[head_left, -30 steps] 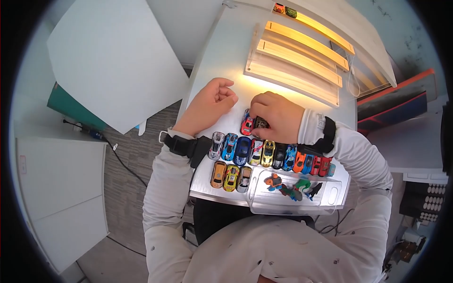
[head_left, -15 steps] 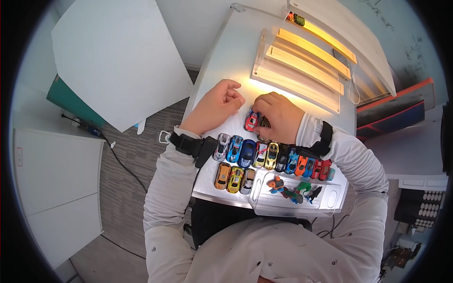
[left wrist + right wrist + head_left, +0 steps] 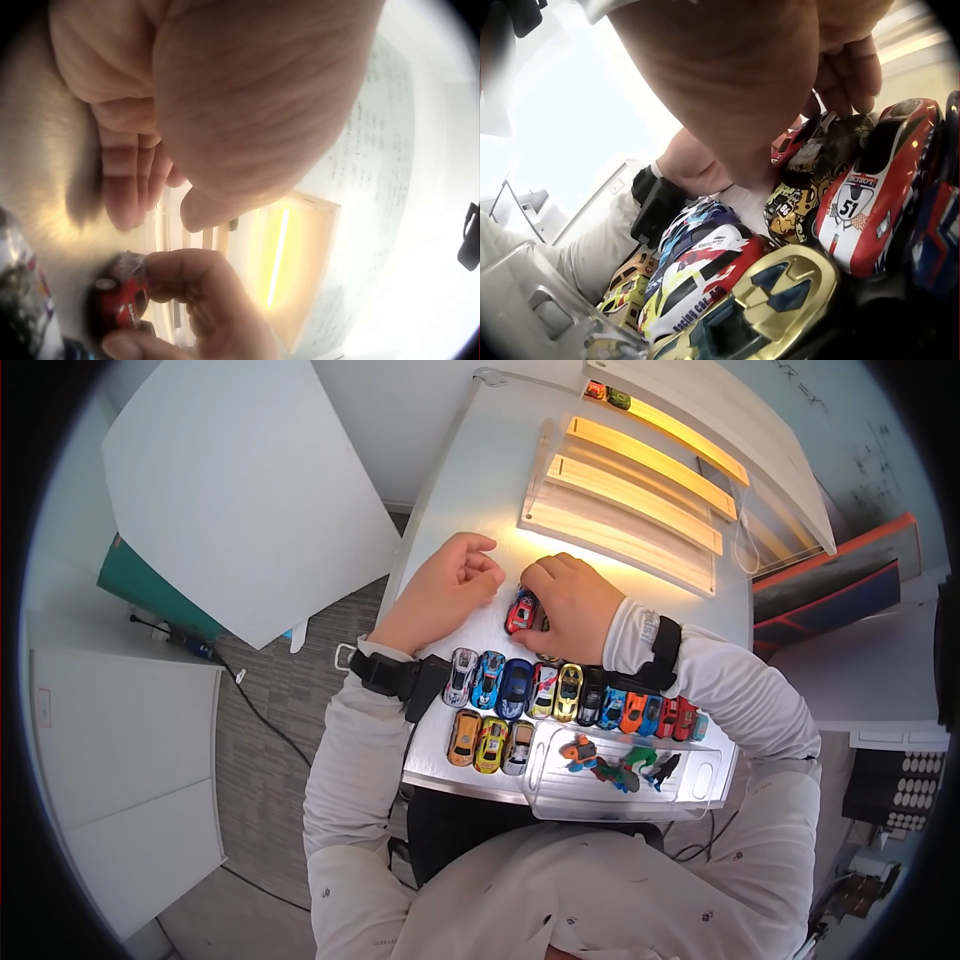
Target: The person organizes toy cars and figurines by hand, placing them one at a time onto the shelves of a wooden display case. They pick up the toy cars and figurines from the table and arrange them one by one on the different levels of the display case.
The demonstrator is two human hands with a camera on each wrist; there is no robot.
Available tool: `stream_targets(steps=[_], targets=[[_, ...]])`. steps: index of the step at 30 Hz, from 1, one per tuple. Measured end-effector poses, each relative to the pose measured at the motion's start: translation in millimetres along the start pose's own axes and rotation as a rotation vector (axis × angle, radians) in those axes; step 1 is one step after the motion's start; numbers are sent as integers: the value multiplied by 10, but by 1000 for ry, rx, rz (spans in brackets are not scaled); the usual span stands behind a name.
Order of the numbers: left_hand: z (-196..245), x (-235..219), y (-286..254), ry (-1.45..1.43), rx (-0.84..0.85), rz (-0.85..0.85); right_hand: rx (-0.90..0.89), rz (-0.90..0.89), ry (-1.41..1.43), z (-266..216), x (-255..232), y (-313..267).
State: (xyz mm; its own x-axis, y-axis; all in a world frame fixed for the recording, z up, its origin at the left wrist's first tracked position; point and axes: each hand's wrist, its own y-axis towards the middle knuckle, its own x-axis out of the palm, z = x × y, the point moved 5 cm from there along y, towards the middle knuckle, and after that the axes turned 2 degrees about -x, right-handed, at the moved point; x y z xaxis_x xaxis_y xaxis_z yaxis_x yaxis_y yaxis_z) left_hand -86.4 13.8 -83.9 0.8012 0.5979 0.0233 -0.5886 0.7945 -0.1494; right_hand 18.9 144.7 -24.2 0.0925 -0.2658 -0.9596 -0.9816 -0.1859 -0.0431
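My right hand [image 3: 572, 600] reaches over the toy cars beyond the long row. Its thumb and fingers span a black-and-gold toy car [image 3: 789, 211] end to end, mostly covered by the hand in the head view. Against that car's left side stands a red toy car [image 3: 521, 610], seen also near the fingertips in the left wrist view. On its other side is a red-and-white car [image 3: 859, 195] numbered 51, hidden from the head camera. My left hand [image 3: 445, 592] hovers left of the red car, holding nothing, fingers loosely bent.
Nearer me runs a row of several toy cars [image 3: 515, 690], with a short row [image 3: 490, 742] before it. A clear plastic bin [image 3: 690, 800] with small animal figures sits at the front edge. A lit tiered shelf [image 3: 620, 550] stands at the back, two cars [image 3: 606, 396] on top.
My right hand has shifted slightly left and away from me, and the red car now sits farther from the long row. My left hand has stayed about where it was.
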Motion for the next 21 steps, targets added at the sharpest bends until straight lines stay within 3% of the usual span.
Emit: stream_targets(steps=[8,12,15,18,21], targets=[[-24,-17,4,31,11,1,13,191,117,207,-238,-57],[-12,-7,0,26,-2,4,3,423,170,816,-455,-73],[-27,-9,3,29,3,3,94,569,159,1219,-825,-81],[14,9,-12,57,-19,4,18,684,10,1592,-1091,-80],[3,12,-11,6,-24,5,115,728,-208,1896,-1231,-39]])
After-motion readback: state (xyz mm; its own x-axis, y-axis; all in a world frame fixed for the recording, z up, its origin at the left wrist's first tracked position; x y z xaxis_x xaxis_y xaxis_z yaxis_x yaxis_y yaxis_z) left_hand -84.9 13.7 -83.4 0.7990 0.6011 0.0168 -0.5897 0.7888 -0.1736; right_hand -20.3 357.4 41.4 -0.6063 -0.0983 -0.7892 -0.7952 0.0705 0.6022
